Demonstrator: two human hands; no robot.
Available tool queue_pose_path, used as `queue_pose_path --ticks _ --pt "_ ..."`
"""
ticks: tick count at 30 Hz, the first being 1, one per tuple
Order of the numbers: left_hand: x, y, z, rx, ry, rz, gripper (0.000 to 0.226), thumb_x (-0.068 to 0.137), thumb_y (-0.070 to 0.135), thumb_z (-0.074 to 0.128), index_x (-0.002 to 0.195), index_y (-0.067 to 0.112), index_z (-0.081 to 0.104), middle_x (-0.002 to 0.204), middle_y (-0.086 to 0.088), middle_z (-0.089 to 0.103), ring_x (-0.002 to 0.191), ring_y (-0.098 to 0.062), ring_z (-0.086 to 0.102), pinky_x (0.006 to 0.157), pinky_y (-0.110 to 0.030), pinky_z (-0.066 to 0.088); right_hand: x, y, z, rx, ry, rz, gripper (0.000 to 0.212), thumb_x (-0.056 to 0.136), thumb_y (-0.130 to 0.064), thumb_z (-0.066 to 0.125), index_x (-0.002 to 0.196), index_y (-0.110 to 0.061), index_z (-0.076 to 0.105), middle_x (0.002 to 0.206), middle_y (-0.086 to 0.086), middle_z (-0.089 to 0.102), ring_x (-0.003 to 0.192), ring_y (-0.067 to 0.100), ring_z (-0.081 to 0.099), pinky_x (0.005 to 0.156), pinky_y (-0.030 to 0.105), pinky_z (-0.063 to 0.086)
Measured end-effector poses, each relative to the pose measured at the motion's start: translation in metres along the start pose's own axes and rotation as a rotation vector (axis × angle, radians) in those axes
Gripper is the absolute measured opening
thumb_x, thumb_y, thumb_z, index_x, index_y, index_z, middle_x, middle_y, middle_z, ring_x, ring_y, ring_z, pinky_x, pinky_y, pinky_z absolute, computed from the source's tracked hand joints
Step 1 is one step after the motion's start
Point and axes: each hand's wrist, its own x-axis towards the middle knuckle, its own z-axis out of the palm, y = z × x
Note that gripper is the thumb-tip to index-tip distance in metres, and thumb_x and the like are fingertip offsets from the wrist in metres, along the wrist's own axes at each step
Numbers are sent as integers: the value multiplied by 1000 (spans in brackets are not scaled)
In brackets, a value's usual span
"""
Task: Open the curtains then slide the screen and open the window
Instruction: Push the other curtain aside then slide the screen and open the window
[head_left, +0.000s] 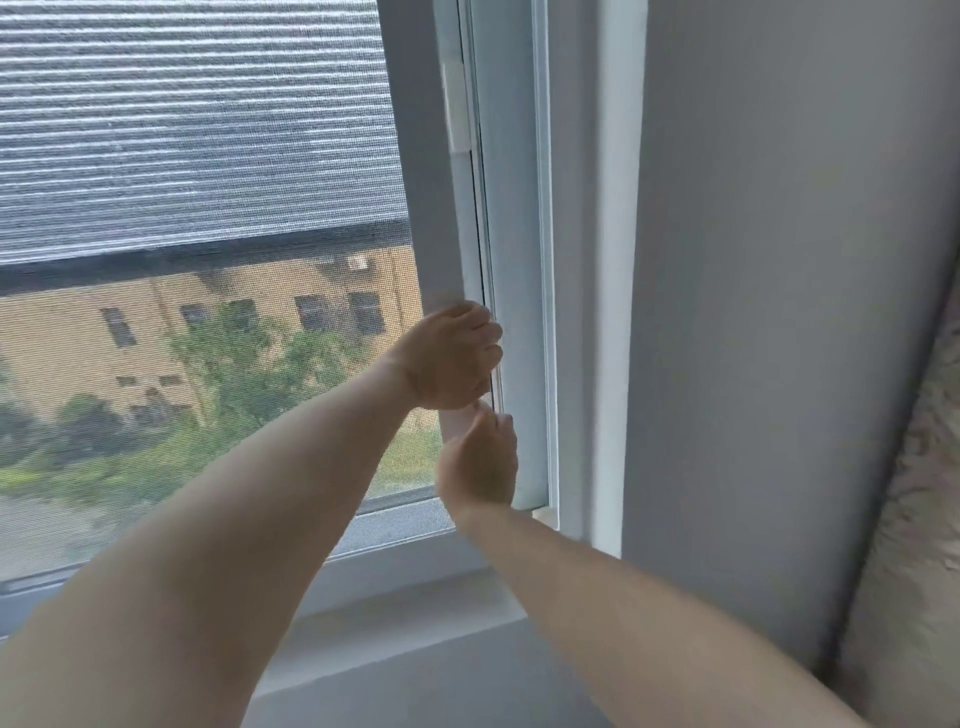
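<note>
Both hands are on the white vertical screen frame (457, 218). The left hand (452, 358) is curled shut around its edge, and the right hand (480, 460) sits just below it, fingers closed on the same edge, the two nearly touching. The mesh screen (208, 338) spreads out left of that frame, with a tan building and trees blurry behind it. The window track (519, 249) runs just right of the frame, then a grey wall (779, 260). The sill (415, 623) lies below. A patterned curtain (919, 493) hangs far right of the frame, pushed aside.
</note>
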Motion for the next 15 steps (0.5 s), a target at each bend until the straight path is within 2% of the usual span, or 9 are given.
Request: queue_pose_path --ticks 3,6,11,15 --pt "-19 -3 -5 -19 -38 -36 21 81 26 52 67 13 60 72 -2 54 73 -23 49 73 -36 42 -10 -8 3 16 -45 -26 46 89 -8 49 134 -13 49 117 7 55 108 26 56 96 37 47" --pt "-31 -5 -5 -8 -59 -42 23 83 27 49 71 12 61 76 -4 54 76 -25 50 74 -38 45 -16 -13 6 16 -68 -54 50 89 -7 47 138 -14 46 117 9 54 108 27 56 95 38 47" --pt "-54 -12 -10 -2 -75 -74 17 79 26 60 72 11 63 78 -6 58 80 -27 54 75 -38 49 -26 -24 16 38 -130 -85 52 88 -7 48 139 -12 46 120 10 55 111 28 55 97 39 45" --pt "-72 -16 -13 -18 -114 -94 19 82 22 51 71 9 61 76 -8 57 77 -29 54 74 -41 50 -35 -33 24 71 -200 -120 47 86 -4 45 133 -10 50 116 12 55 107 30 56 95 40 47"
